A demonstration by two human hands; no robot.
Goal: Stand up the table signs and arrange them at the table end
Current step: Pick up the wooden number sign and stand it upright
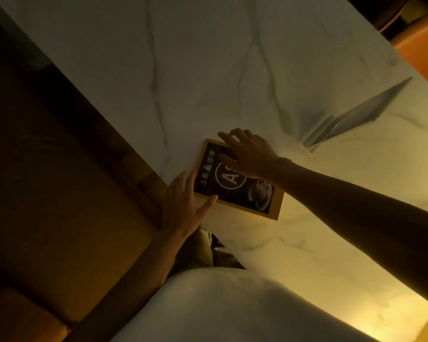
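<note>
The wood-framed table sign (237,181) lies flat under my right hand (250,154), whose spread fingers press its face. My left hand (183,203), fingers open, touches its near edge. Nothing gripped. A clear acrylic sign (356,117) lies beyond my right fingertips. I judge neither placed yet.

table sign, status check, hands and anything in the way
Left hand open at the near edge of the framed sign, right hand open on its face. Sign lying flat on the table. Clear stand off to the right, apart.
</note>
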